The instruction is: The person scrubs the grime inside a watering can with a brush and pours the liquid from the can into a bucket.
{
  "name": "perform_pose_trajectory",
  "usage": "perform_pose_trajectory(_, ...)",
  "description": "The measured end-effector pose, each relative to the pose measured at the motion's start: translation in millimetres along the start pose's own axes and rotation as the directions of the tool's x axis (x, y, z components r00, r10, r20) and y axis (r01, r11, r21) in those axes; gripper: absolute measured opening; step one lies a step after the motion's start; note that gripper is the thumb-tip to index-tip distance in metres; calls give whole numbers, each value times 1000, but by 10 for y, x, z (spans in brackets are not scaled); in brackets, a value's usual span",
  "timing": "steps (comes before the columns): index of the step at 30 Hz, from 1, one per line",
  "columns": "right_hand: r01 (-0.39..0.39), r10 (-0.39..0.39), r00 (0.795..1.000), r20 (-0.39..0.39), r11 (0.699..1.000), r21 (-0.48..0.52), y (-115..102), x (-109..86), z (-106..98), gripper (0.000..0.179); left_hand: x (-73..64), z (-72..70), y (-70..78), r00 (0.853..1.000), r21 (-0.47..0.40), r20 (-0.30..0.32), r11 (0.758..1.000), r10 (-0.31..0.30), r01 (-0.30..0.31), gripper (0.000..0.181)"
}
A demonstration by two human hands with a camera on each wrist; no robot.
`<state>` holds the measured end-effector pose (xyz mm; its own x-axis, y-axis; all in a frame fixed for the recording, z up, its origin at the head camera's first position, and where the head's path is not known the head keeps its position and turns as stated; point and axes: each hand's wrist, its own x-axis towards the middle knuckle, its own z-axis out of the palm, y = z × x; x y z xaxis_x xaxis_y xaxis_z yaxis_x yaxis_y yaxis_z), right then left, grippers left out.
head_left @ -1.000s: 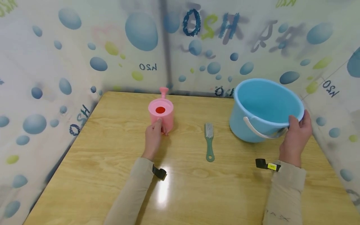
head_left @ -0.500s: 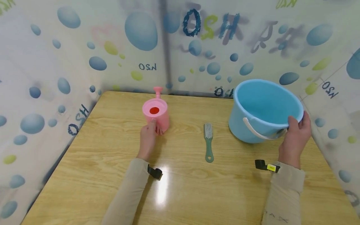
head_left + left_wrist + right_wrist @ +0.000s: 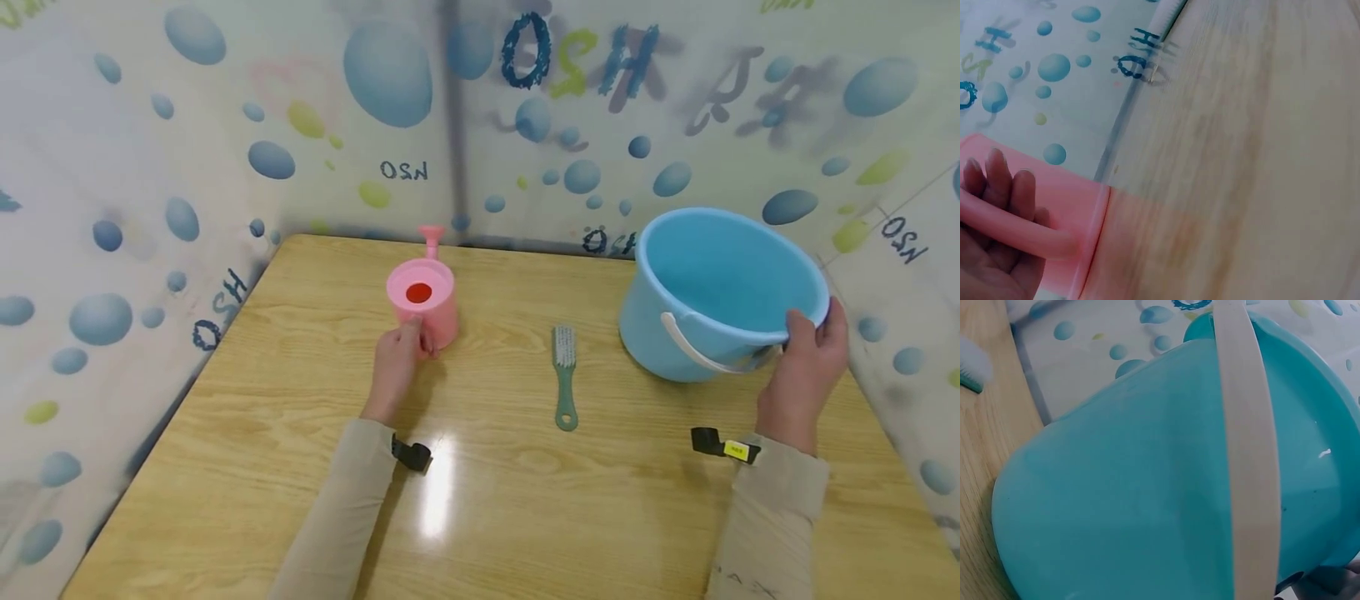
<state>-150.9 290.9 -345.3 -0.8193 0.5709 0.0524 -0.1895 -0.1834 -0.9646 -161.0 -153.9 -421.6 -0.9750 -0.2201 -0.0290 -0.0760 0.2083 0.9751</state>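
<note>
A pink watering can (image 3: 435, 321) with a red opening in its top stands at the left on the wooden table, its spout pointing to the wall. My left hand (image 3: 395, 367) grips its handle; in the left wrist view the fingers (image 3: 999, 178) curl around the pink handle (image 3: 1016, 231). On the right is a light blue bucket (image 3: 667, 342), tilted a little, with a white carrying handle (image 3: 693, 354) hanging at its front. My right hand (image 3: 806, 383) grips the bucket's right rim, thumb toward me. The right wrist view shows mostly the bucket's side (image 3: 1116, 487).
Between the can and the bucket lies a green brush (image 3: 565, 379), bristles up, its handle toward me. Patterned sheeting (image 3: 300, 108) with blue dots rises behind the table (image 3: 495, 500) and along both sides, close behind the bucket.
My left hand and the watering can have shifted slightly to the left of where they stood a second ago. The head view has swung a little. Bucket, right hand and brush look unmoved.
</note>
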Motion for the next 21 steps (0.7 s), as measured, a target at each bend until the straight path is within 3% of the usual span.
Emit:
perform_pose_trajectory(3,-14,14,1000,-12,1000,-21,-12,-25,-32,52,-6,-32,8,1000,95,-7,995,-18,19,63)
perform_pose_trajectory(7,27,-39,997,-72,987,-160,-108,-78,-54,52,-3,-126,1,998,226,-60,974,0,14,61)
perform_pose_trajectory(9,84,-123,987,-102,943,-323,-185,-114,-39,49,9,-182,11,994,266,-104,964,31,-2,55)
perform_pose_trajectory(11,139,-215,970,-116,877,-460,-280,-168,8,48,25,-230,44,983,311,-160,950,92,-38,47)
perform_pose_trajectory(13,207,-314,945,-91,789,-578,-368,-245,95,48,29,-257,100,965,349,-203,933,164,-85,40)
perform_pose_trajectory(15,305,-415,909,-18,695,-651,-428,-335,218,50,20,-255,172,935,393,-227,904,274,-170,34)
perform_pose_trajectory(16,377,-471,881,40,648,-662,-436,-377,288,51,8,-243,214,912,415,-234,883,338,-221,29)
perform_pose_trajectory(18,512,-556,813,174,539,-669,-412,-459,447,53,-15,-201,290,860,448,-224,832,459,-327,22)
perform_pose_trajectory(21,676,-599,701,386,388,-627,-299,-549,699,56,-64,-102,398,774,473,-186,746,605,-469,16)
